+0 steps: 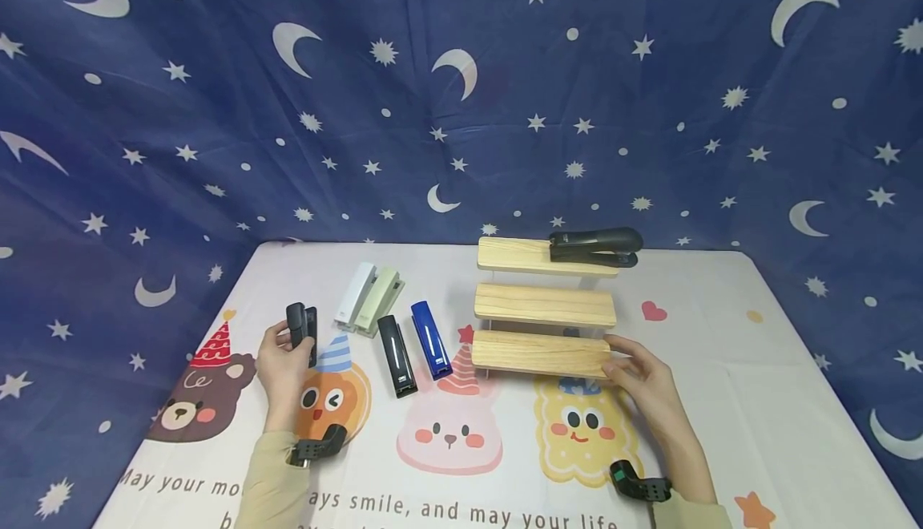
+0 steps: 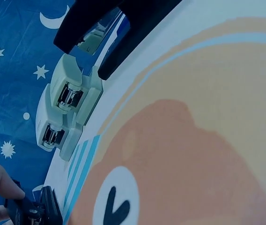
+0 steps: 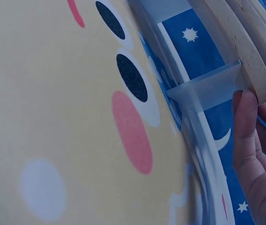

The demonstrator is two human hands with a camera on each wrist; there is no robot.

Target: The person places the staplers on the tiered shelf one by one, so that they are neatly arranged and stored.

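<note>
First, the left sleeve (image 1: 274,477) hides some lettering on the cloth-covered bench (image 1: 764,425). At left, the left hand (image 1: 283,369) grips a small black stapler (image 1: 296,324), cut off in its wrist view. At right, the right hand (image 1: 646,375) pinches the right end of the lowest board (image 1: 537,354) of a tiered rack (image 1: 544,306), some fingers partly hidden. Between the hands lie a slim black stapler (image 1: 397,357) and a blue stapler (image 1: 431,340); farther off, a green stapler (image 1: 380,303) beside a white stapler (image 1: 356,296). Farthest, a large black stapler (image 1: 594,239) rests on the top board (image 1: 512,256), overhanging its right end.
</note>
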